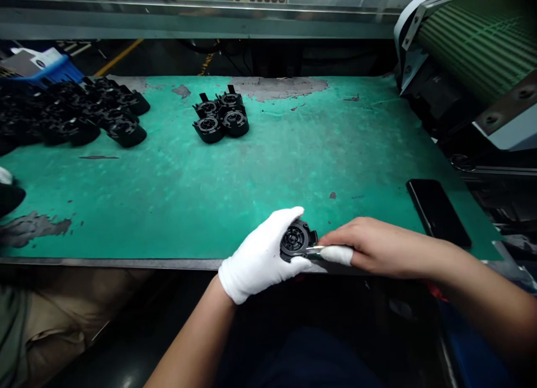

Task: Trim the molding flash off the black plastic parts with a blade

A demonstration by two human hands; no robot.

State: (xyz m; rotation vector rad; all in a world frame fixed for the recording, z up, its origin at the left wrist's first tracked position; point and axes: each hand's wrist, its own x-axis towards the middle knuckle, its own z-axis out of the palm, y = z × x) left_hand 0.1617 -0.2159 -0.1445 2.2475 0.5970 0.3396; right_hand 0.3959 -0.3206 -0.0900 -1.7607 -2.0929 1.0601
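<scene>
My left hand (260, 256), in a white glove, is closed around a round black plastic part (296, 239) at the near edge of the green table mat (251, 170). My right hand (369, 245), bare except for a white cot on one finger, pinches a thin metal blade (312, 250) whose tip touches the part's rim. Both hands meet just over the table's front edge.
A small cluster of the same black parts (221, 117) sits at the middle back of the mat. A large heap of them (71, 117) lies at the back left by a blue bin (54, 69). A black phone (438, 212) lies at right, below a green-ribbed machine (474, 47).
</scene>
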